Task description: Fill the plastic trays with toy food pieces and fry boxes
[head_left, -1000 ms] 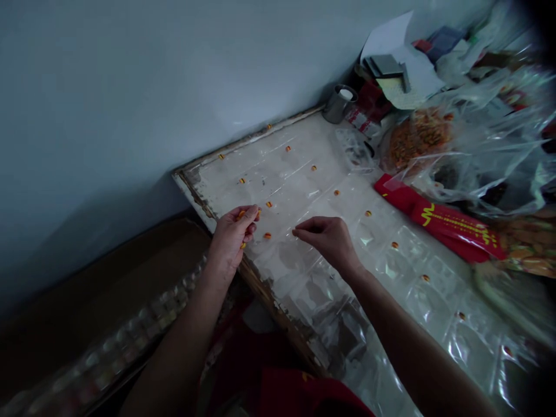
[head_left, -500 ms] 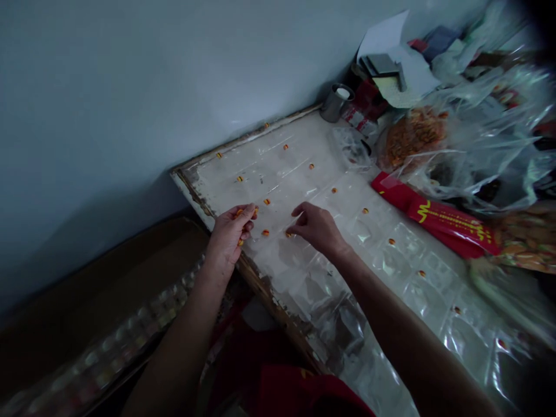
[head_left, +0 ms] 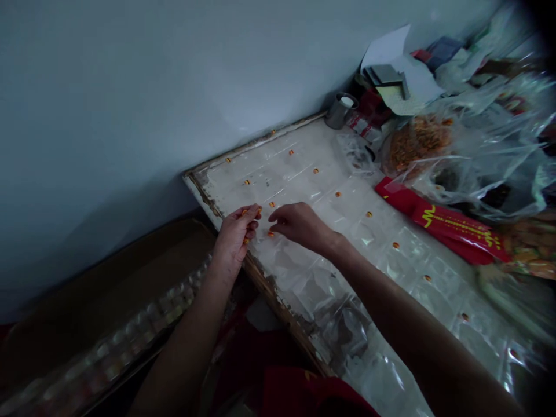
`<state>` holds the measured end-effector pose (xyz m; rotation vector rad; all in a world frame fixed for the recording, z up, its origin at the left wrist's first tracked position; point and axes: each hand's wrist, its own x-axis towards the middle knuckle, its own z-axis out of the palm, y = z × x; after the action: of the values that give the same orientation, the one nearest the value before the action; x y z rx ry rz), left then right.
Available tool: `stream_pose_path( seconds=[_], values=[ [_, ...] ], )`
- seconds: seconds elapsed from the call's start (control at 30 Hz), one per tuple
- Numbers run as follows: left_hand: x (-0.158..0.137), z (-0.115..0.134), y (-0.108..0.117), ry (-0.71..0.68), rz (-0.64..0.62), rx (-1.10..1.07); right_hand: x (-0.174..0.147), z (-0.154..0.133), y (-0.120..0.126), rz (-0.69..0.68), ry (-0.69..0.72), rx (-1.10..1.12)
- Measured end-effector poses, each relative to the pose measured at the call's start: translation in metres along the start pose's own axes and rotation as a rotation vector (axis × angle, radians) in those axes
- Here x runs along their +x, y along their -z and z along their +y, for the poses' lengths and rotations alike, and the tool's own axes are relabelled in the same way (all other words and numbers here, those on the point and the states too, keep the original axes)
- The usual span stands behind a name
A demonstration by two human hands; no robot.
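Observation:
My left hand (head_left: 238, 231) is closed around several small orange-and-yellow pieces, shaped like miniature burgers (head_left: 246, 240), at the near left edge of the table. To its right, my right hand (head_left: 299, 225) hovers over the plastic, thumb and forefinger apart, with nothing visible between the tips. Below those fingertips lies one burger piece (head_left: 271, 234), and another burger piece (head_left: 272, 204) is just beyond. Similar pieces lie spaced in rows on clear plastic sheeting with square pockets (head_left: 304, 188). My right hand and forearm cover part of the sheeting.
A worn wooden edge (head_left: 264, 284) borders the white tabletop. At the back stand a metal cup (head_left: 341, 110) and papers (head_left: 408, 75). Clear bags (head_left: 417, 145) and a red packet (head_left: 443, 217) lie on the right. A box with a row of clear-topped items (head_left: 143, 324) sits lower left.
My right hand has moved left, away from the burger piece it was touching and closer to my left hand. Its thumb and forefinger are apart. The whole view has shifted slightly.

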<state>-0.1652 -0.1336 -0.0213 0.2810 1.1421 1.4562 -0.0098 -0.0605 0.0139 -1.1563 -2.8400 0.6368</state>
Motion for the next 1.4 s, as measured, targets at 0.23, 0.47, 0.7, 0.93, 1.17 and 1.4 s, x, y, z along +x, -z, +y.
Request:
stream_pose_path(
  seconds=[0.23,0.47,0.7,0.93,1.17,1.4],
  values=[
    [-0.016,0.021,0.004,-0.11,0.019,-0.038,0.034,-0.026,0.003,-0.113,-0.008,-0.087],
    [-0.05,0.003,-0.014,0.056,-0.123,0.037,-0.093,0.042,0.03,0.345,-0.413,0.542],
    [-0.044,-0.041,-0.056,0.264,-0.322,0.068,-0.155,0.034,-0.055,0.615,-0.635,0.368],
    [-0.032,-0.051,-0.069,0.383,-0.401,0.108,-0.149,0.028,-0.055,0.479,-0.55,0.192],
    [-0.037,-0.06,-0.086,0.438,-0.466,0.158,-0.128,0.062,-0.022,0.267,-0.794,0.3],
    [-0.063,-0.068,-0.091,0.419,-0.517,0.23,-0.192,0.044,-0.004,0.629,-0.284,0.817]
  ],
)
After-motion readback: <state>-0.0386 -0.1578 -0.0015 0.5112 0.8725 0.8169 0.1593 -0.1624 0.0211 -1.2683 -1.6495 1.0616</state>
